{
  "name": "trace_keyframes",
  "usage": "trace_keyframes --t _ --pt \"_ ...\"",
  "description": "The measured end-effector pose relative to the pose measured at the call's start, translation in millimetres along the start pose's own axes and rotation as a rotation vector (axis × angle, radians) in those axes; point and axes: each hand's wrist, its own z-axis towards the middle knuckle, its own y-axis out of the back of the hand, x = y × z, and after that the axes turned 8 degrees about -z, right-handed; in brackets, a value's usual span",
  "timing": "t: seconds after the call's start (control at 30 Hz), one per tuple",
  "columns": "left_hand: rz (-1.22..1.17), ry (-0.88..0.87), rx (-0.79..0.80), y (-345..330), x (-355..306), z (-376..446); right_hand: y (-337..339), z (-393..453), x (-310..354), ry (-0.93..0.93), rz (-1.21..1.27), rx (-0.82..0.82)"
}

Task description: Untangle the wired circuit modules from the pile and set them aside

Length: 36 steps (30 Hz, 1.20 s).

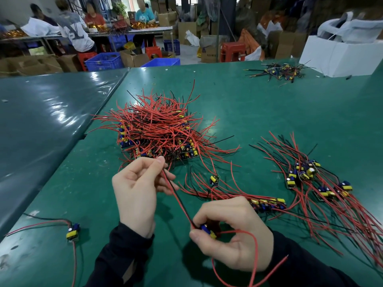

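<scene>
A green table [269,112] is covered at its centre by a large pile [159,129] of red-wired circuit modules. A sorted heap [310,179] is spread to the right, and a row of modules [267,204] is laid nearer. Near the front edge, one circuit module [208,229] is pinched in the curled right hand [234,235]. Its red and black wires [176,193] are gripped between the thumb and fingers of the left hand [138,189].
</scene>
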Motion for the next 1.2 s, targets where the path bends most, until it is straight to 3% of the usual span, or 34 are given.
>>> trace_keyframes --t 0.17,0.37,0.53,0.83,1.03,1.2 --pt "-0.125 -0.023 0.020 -5 -4 -4 -1 2 -2 -0.215 0.167 -0.156" --pt "-0.064 0.195 0.360 -17 1 -18 2 7 -13 -0.393 0.248 -0.271" --pt "-0.025 0.223 0.431 -16 5 -19 0 6 -15 -0.386 0.203 -0.251" --pt "0.089 0.083 0.435 -16 10 -20 -1 5 -18 -0.328 0.023 -0.254" --pt "0.029 0.165 0.346 -17 9 -19 -6 3 -21 -0.287 0.020 -0.242" --pt "0.127 0.179 0.402 -15 10 -20 -6 1 -23 -0.194 -0.115 -0.240"
